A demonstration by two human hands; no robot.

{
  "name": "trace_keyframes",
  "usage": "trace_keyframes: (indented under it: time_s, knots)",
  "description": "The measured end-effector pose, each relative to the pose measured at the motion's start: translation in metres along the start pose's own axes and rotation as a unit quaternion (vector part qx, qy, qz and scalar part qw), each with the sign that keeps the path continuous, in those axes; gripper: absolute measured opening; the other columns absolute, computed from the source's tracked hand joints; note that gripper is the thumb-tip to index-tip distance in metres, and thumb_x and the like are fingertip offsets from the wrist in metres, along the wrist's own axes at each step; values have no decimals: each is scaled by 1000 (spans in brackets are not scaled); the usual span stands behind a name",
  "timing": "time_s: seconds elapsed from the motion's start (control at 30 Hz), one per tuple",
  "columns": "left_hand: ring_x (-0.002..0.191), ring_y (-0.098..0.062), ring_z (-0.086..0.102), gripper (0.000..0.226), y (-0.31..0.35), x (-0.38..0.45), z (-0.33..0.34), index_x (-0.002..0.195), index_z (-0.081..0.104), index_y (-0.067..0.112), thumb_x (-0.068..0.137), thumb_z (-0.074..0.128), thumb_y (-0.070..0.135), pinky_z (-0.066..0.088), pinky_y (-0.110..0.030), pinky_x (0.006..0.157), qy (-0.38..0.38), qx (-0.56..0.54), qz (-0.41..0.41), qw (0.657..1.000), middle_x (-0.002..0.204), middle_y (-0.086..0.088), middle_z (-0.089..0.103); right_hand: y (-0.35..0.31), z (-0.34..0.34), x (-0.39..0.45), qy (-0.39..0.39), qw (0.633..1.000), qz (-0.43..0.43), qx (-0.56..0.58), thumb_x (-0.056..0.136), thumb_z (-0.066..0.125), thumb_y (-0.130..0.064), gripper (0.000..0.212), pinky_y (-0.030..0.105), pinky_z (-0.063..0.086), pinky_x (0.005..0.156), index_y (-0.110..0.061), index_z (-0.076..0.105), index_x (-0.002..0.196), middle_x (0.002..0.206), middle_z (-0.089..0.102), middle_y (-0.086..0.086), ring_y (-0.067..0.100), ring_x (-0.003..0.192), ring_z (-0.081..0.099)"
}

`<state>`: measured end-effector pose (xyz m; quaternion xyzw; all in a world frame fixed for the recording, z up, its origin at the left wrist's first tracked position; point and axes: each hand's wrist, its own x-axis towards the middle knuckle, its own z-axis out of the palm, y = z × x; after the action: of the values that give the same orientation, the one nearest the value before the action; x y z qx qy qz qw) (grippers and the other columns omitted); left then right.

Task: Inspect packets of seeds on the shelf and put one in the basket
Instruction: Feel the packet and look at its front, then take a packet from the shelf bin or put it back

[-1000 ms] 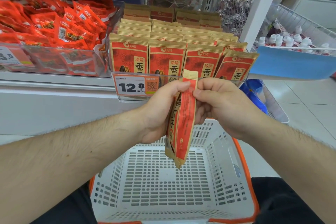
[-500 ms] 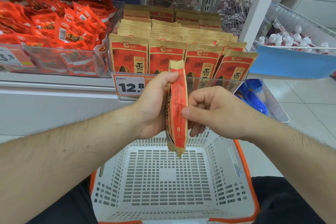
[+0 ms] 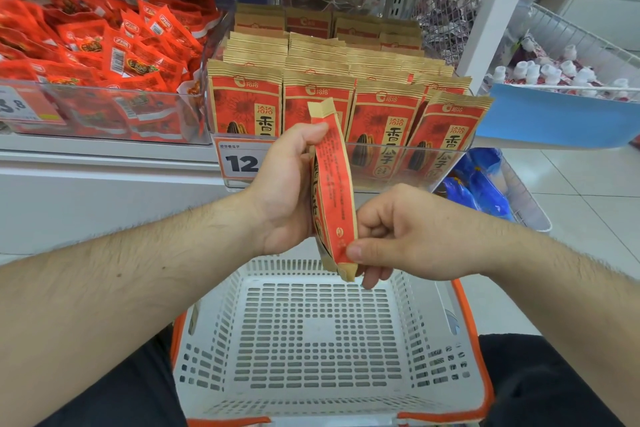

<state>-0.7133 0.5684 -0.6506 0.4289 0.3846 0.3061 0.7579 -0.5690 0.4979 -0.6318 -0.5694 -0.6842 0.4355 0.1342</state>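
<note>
Now both hands, L (image 3: 287,191) + R (image 3: 408,239), fingers pinching seed pkt (image 3: 334,191) above basket (image 3: 311,333).

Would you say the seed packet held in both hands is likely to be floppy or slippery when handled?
The seed packet probably flexes rather than flops: it bows slightly between the left hand and right hand. Its paper-like, matte look suggests fair grip. It seems light, since a pinch at each end holds it.

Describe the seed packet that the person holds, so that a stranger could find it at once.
Start at the white basket at the bottom; just above its far rim, both hands meet. The seed packet stands between them, the left hand gripping its upper part and the right hand pinching its lower end. Unlike the shelf packets facing front, it is turned edge-on.
</note>
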Motion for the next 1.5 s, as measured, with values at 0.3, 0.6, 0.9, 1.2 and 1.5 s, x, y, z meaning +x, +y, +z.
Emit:
trace_keyframes:
  time_s: [0.3,0.6,0.9,1.2,1.5]
  knots:
    - [47,-12,46,45,-2,1,-3,75,53,14,91,38,54,37,-27,57,-3,-24,9,1000,55,0,47,5,-3,0,-23,999,-34,15,92,63,-1,7,30,60,70,5,66,92,86,73,18,18,75,74]
    - [74,-28,56,63,-5,7,-9,106,59,3,66,52,52,53,-36,69,-7,-153,12,988,87,-17,56,11,-3,9,98,988,17,116,79,79,-27,27,37,48,62,-13,56,85,69,64,-4,15,64,61]
    - [105,-38,60,69,-2,8,-12,132,56,-4,99,32,52,50,-49,95,-74,-156,5,985,119,-25,59,13,5,17,135,966,58,214,65,80,-37,64,31,37,49,-12,49,115,65,67,-1,14,48,49]
    - [94,-29,74,53,-4,11,-9,119,65,12,105,28,48,62,-43,77,34,-41,64,997,104,-14,76,20,4,21,206,961,46,181,82,77,-26,27,25,43,46,-13,67,104,77,73,6,10,48,54]
    - [98,-30,72,45,-4,13,-16,122,63,9,103,40,43,58,-45,83,-24,53,102,993,108,-14,74,26,-2,26,292,918,-21,267,96,59,-20,19,30,52,52,-2,66,96,71,71,15,18,53,61]
